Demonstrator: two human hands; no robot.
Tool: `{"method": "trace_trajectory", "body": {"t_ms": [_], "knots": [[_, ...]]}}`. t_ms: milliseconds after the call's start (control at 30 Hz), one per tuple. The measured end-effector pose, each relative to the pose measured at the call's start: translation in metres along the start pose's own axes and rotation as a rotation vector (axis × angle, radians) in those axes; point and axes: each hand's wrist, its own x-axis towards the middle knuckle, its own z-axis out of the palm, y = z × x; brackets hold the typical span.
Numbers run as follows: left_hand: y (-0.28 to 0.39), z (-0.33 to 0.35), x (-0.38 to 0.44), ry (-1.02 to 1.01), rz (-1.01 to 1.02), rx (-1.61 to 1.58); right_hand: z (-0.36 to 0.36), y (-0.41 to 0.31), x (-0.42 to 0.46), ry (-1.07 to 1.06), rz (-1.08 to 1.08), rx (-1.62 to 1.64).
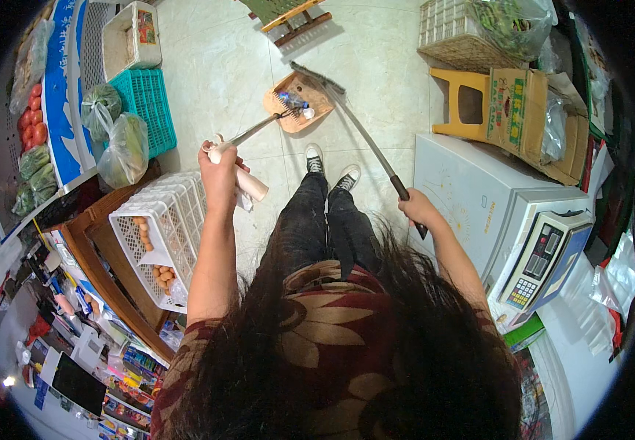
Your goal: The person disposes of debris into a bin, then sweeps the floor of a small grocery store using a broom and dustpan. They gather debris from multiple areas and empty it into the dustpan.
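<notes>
My left hand (221, 179) grips the grey handle (254, 131) of a long-handled dustpan, together with a pale cylindrical roll (251, 184). What the roll is made of, I cannot tell. The tan dustpan (295, 125) rests on the floor beyond my shoes, with a comb-like row of teeth. Inside it lie a clear plastic bottle (293, 100) with a blue label and a small white piece (309, 113). My right hand (419, 208) is closed around the dark grip of a broom (369, 140). The narrow broom head (317, 76) extends across the pan's far side.
Left stand a teal plastic crate (144, 110), a white foam box (130, 41) and white egg crates (155, 242). A wooden-framed folding chair (292, 19) is ahead. Right are a yellow stool (460, 104), a cardboard box (521, 110) and a chest freezer (455, 187) beside a digital scale (540, 258).
</notes>
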Motion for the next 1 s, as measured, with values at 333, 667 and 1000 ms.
{"method": "trace_trajectory", "body": {"t_ms": [333,667,1000], "knots": [[-0.019,-0.039,-0.009,0.106,-0.007,-0.159,0.022,0.009,0.014,0.085,0.012,0.164],[-0.076,-0.061,-0.051,0.177,0.028,-0.194,0.044,0.009,0.02,0.023,0.024,0.432],[-0.098,-0.055,-0.062,0.14,0.1,-0.192,0.023,0.046,0.011,0.059,0.001,0.514]]}}
